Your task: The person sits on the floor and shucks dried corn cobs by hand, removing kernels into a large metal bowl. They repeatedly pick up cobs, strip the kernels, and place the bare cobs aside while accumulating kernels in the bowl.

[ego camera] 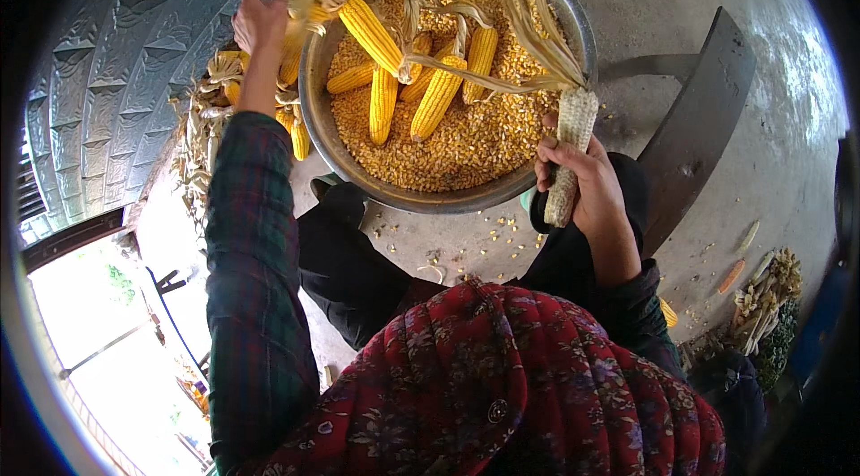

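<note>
A large metal basin (314, 133) holds loose corn kernels (437, 160) with several yellow corn cobs (440, 100) lying on them. Over the basin's left rim, my left hand (261, 22) is at a blurred bunch of dry husks (309, 11), next to a yellow ear (371, 38); its exact grip cannot be made out. My right hand (581, 174) is closed around a pale, stripped corncob (574, 133) at the basin's lower right. Long dry husks (531, 26) trail from that cob's top across the basin.
More ears (299, 139) and husks (205, 133) lie left of the basin, beside a patterned metal panel (134, 59). A dark curved board (705, 120) stands to the right. Stray kernels (500, 234) dot the concrete floor. Cobs (731, 276) and a husk pile (769, 294) lie at lower right.
</note>
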Demonstrator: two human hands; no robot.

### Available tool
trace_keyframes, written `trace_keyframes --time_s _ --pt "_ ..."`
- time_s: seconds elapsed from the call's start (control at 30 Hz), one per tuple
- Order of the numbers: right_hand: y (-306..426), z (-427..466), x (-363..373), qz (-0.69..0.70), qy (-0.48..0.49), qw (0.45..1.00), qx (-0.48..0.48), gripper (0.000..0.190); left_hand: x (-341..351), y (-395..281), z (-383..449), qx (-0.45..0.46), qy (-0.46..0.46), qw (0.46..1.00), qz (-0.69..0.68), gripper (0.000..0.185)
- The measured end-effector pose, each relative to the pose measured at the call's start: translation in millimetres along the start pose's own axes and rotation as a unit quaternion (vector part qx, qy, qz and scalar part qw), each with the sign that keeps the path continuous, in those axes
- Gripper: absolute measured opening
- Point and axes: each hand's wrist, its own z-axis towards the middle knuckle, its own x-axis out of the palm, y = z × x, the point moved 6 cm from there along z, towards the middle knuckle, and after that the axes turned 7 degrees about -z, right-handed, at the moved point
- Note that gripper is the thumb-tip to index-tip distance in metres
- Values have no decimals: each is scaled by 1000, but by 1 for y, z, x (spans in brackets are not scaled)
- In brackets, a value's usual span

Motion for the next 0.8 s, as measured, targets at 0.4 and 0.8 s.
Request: trace_keyframes --time_s 0.4,0.8 --pt "20 -1 -12 53 -67 996 3 48 202 -103 -247 65 431 899 -37 65" --pt "16 19 -10 75 -61 993 72 58 236 -95 -223 222 419 879 38 80"
